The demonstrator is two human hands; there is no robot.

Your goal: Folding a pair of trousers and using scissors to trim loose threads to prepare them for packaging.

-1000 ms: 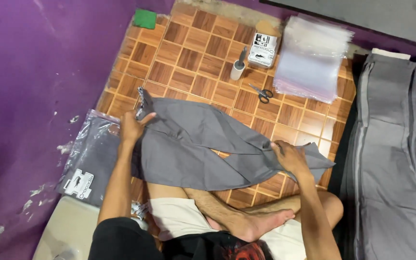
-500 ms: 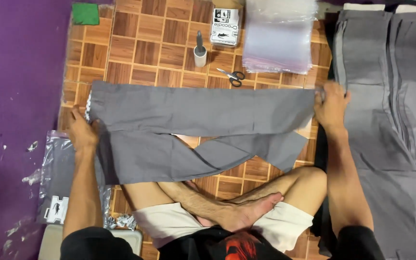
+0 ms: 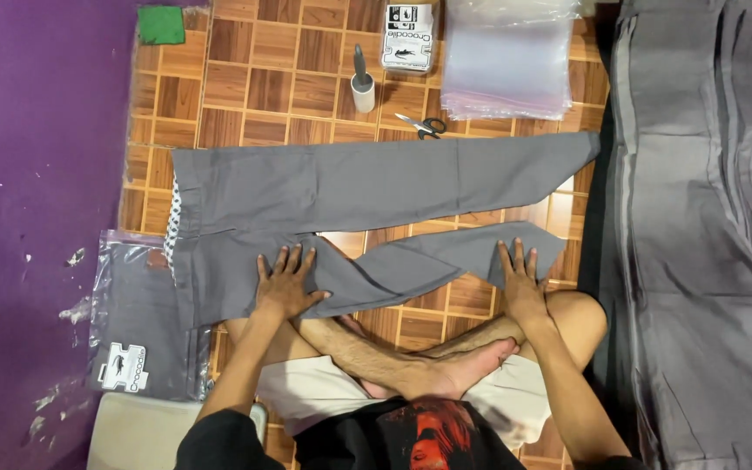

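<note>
Far left: purple wall [image 3: 36,174], paint flaking near the bottom. Against it on the floor [image 3: 254,87], a bagged pair of grey trousers [image 3: 137,313] in clear plastic with a card tag at its near end; it lies just beside the waist of the pair I am working on, out of the way of my arms. A small green square [image 3: 161,24] sits at the top corner of the wood-pattern floor.

Grey trousers [image 3: 350,187] spread flat across the floor in front of my crossed legs, waistband to the left, legs running right. The far leg lies straight and smooth; the near leg is creased and kinked around the knee, with bare floor showing between the two.

My left hand [image 3: 285,287] lies palm-down on the near leg close to the crotch, fingers [image 3: 293,259] spread wide, holding nothing, just pressing the cloth flat. That pins the upper part so it cannot slide.

Beyond the trousers, well apart: a small white roll [image 3: 362,87] with a dark tool standing in it, scissors [image 3: 419,126], a stack of printed cards [image 3: 407,36], and a pile of clear plastic bags [image 3: 505,65]. All within reach but off the cloth.

My right hand [image 3: 522,283] is flat on the hem end of the near leg, fingers wide, gripping nothing, weighing it down.

Far right: a heap of more grey trousers [image 3: 707,244], laid lengthwise on dark cloth.
</note>
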